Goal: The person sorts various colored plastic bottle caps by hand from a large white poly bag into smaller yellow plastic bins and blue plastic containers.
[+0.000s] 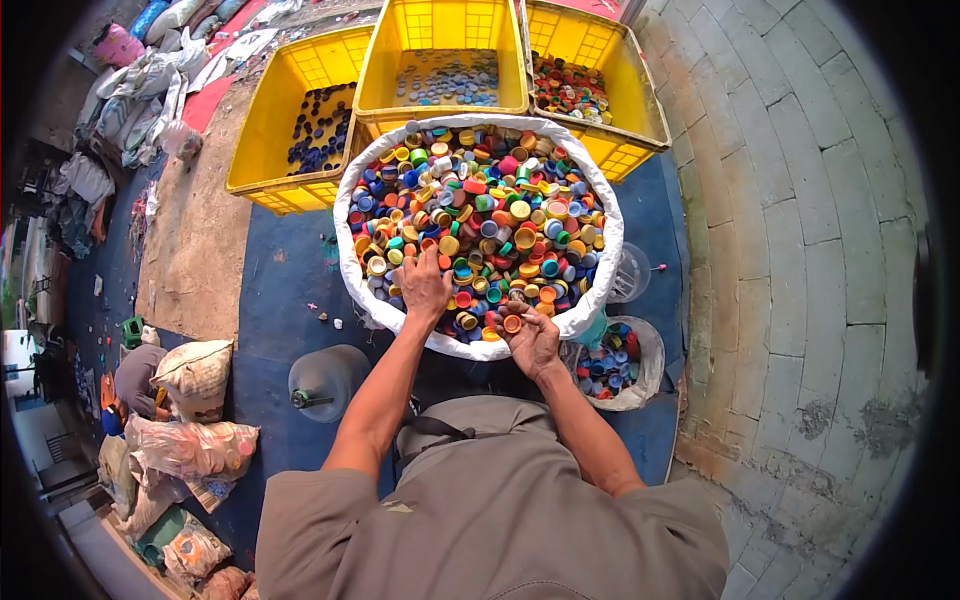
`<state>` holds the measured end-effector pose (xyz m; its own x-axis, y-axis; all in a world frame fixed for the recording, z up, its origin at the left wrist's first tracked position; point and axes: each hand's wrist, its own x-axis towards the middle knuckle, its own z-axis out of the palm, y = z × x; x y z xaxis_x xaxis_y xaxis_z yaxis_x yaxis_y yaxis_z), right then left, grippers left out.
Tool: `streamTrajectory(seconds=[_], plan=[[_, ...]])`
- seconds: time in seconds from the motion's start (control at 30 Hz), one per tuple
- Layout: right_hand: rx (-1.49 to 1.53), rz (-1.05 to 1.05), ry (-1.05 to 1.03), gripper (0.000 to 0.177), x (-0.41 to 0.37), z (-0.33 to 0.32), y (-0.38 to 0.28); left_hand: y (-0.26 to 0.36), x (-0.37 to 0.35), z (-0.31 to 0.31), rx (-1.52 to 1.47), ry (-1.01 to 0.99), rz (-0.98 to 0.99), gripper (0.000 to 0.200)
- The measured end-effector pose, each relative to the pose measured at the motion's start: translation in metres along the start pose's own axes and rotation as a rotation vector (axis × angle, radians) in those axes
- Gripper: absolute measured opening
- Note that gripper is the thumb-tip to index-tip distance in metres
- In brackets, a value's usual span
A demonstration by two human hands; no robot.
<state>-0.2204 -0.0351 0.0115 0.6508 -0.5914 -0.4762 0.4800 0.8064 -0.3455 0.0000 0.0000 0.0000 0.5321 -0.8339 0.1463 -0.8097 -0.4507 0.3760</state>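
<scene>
Soft Light, Bent Edges

Soft, even light filled the frame, and the bottle caps (490, 215) at its centre showed fairly crisp and vividly coloured. Shadow darkened the gap below the white-rimmed sack (345, 240), between the two forearms (372, 410). Wide-angle distortion bowed the grey blockwork (775, 250) along the right, black vignetting swallowed the corners, and the far left edge looked smeared, with a pale patch (20, 350) nearly washed out.

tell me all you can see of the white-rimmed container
The white-rimmed container is broad, roughly round and open-topped, its rim wrapped in what looks like cloth or plastic. Mixed coloured caps fill it. It stands before three yellow bins; the left hand touches the caps, the right hand is at the near rim.
</scene>
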Motion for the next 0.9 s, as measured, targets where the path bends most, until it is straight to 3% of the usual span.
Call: streamTrajectory(seconds=[0.4, 0.63, 0.7, 0.73, 0.83, 0.9], plan=[[-0.067, 0.016, 0.033, 0.036, -0.005, 0.008, -0.011, 0.003, 0.004, 0.015, 0.057, 0.069, 0.087, 0.034], [-0.099, 0.037, 0.053, 0.029, -0.006, 0.012, -0.004, 0.004, 0.000, 0.011, -0.132, 0.166, 0.062, 0.022], [-0.115, 0.033, 0.072, 0.028, -0.004, 0.013, -0.002, 0.008, 0.002, -0.001, -0.410, 0.154, -0.073, 0.019], [-0.124, 0.023, 0.114, 0.018, -0.005, 0.018, -0.003, 0.010, 0.002, -0.008, -0.548, 0.146, -0.142, 0.018], [-0.223, 0.020, 0.185, 0.019, 0.001, 0.024, -0.004, 0.010, -0.005, -0.036, -1.350, 0.058, -0.468, 0.013], [-0.404, 0.021, 0.195, 0.021, 0.009, 0.024, -0.003, -0.002, -0.016, -0.055, -1.672, -0.060, -0.599, 0.015]])
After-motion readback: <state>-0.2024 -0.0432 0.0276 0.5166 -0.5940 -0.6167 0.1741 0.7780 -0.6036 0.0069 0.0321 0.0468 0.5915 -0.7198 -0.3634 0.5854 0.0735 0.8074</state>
